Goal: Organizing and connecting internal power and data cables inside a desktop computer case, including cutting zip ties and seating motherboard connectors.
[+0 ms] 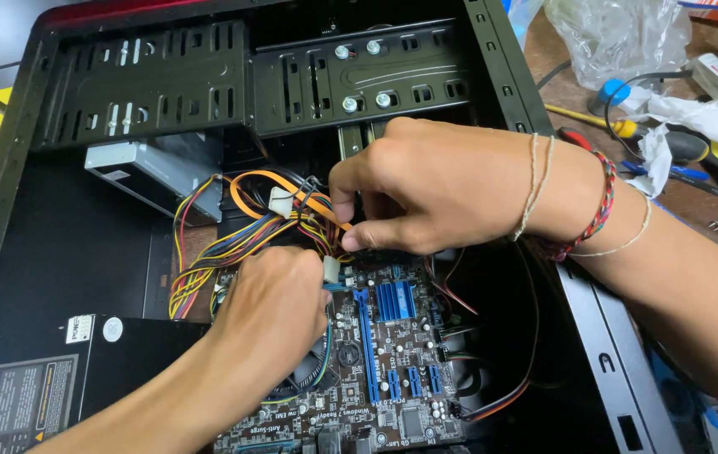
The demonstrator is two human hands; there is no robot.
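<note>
Head view: inside an open black computer case (6, 168), the right hand (434, 185) pinches an orange-and-yellow cable bundle (245, 231) while the left hand (270, 307) grips a white connector (331, 269) (apparently not yet seated) just above the motherboard (392, 353), wiring left loose.

My feed: bright, even overhead light w/ vivid colour, soft shadows under the left hand (270, 307) and right hand (426, 185), case (65, 244) interior dim at left, slight wide-angle bending at edges, focus sharp at centre, no glare.
</note>
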